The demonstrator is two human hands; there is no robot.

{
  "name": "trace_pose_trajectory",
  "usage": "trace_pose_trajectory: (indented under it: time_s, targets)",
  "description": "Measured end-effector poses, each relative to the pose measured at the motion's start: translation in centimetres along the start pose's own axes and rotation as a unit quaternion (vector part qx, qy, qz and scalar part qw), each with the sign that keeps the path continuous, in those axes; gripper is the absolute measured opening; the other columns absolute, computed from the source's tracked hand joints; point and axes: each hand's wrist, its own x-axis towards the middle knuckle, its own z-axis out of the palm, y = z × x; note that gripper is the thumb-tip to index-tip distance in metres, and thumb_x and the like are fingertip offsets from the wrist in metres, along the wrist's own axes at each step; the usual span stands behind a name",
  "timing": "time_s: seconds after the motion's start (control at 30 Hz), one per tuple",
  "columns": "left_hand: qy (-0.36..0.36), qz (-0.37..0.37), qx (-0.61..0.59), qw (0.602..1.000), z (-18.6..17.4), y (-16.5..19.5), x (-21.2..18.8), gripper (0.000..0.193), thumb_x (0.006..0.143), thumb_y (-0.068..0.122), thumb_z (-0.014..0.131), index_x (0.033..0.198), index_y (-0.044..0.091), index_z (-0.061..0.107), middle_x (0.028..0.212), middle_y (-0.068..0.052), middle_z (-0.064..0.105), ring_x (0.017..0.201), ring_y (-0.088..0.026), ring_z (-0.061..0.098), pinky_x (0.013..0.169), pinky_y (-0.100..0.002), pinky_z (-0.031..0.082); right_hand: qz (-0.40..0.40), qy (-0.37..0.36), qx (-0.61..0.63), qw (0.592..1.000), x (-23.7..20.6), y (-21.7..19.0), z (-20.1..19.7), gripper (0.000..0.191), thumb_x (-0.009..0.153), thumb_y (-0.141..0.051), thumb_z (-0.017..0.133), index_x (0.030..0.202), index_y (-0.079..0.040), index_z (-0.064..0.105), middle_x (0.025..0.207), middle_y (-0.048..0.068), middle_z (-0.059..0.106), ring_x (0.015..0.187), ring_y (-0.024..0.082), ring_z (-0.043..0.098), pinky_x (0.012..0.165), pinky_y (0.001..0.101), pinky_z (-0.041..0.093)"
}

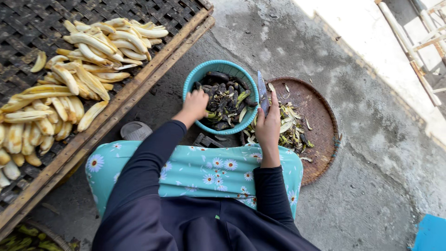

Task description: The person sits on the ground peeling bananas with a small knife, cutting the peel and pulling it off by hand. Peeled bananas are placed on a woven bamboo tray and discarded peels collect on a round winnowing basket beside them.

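A teal bowl point(222, 69) on the ground holds dark, blackened bananas point(224, 95). The left hand point(195, 106) reaches into it, fingers closing on one. The right hand point(268, 125) grips a knife point(262, 90), blade up, beside a round woven tray point(320, 121) holding peels point(288, 125). Peeled bananas point(69, 79) lie on a bamboo rack point(139, 79).

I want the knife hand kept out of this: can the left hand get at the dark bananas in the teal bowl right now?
Probably yes: the left hand already reaches over the teal bowl rim onto the dark bananas, with nothing covering them.
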Motion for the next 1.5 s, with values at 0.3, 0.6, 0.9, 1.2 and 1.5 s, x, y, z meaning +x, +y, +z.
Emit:
trace_pose_trajectory:
  time_s: [0.3,0.6,0.9,1.2,1.5]
  targets:
    - [0.008,0.039,0.019,0.999,3.4,2.6,-1.7,0.042,0.088,0.039,0.075,0.111,0.007,0.061,0.109,-0.011,0.065,0.113,-0.031,0.060,0.117,-0.068,0.027,0.127,-0.055,0.072,0.988,-0.3,1.9,1.9,0.055,0.103,-0.014,0.058,0.153,-0.005,0.041,0.118,0.023,0.067,0.101,0.029,0.066,0.091,0.0393,0.053]
    - [-0.094,-0.161,-0.135,0.973,0.9,1.0,1.7,0.027,0.103,0.026,0.051,0.113,0.004,0.064,0.091,-0.018,0.076,0.085,-0.036,0.072,0.075,-0.051,0.060,0.043,-0.087,0.100,0.990,-0.9,2.8,4.7,0.052,0.103,-0.013,0.058,0.151,-0.002,0.040,0.136,0.025,0.062,0.117,0.034,0.065,0.100,0.0410,0.050]
    - [-0.298,-0.149,-0.435,0.836,-3.9,-1.1,2.0,0.060,0.108,0.051,0.052,0.081,0.000,0.068,0.072,-0.008,0.067,0.062,-0.018,0.061,0.060,-0.034,0.052,0.042,-0.094,0.091,0.990,-1.1,2.8,4.2,0.055,0.102,-0.013,0.059,0.153,-0.005,0.040,0.117,0.017,0.066,0.099,0.027,0.066,0.088,0.0371,0.052]
    - [-0.057,-0.090,-0.927,0.360,-8.6,3.2,1.6,0.014,0.101,0.010,0.053,0.108,-0.003,0.055,0.101,-0.013,0.066,0.091,-0.022,0.072,0.093,-0.044,0.065,-0.010,-0.102,0.252,0.962,-1.3,0.4,3.2,0.063,0.106,-0.012,0.060,0.163,-0.009,0.034,0.100,0.004,0.058,0.087,0.012,0.055,0.078,0.0274,0.049]
    - [-0.061,-0.117,-0.929,0.345,-4.4,7.1,-0.9,0.022,0.104,0.008,0.054,0.119,-0.007,0.060,0.112,-0.016,0.069,0.101,-0.023,0.072,0.090,-0.035,0.063,-0.122,-0.082,0.191,0.970,-2.0,-3.7,0.8,0.053,0.104,-0.015,0.065,0.153,-0.007,0.046,0.103,0.006,0.063,0.090,0.015,0.061,0.084,0.0272,0.052]
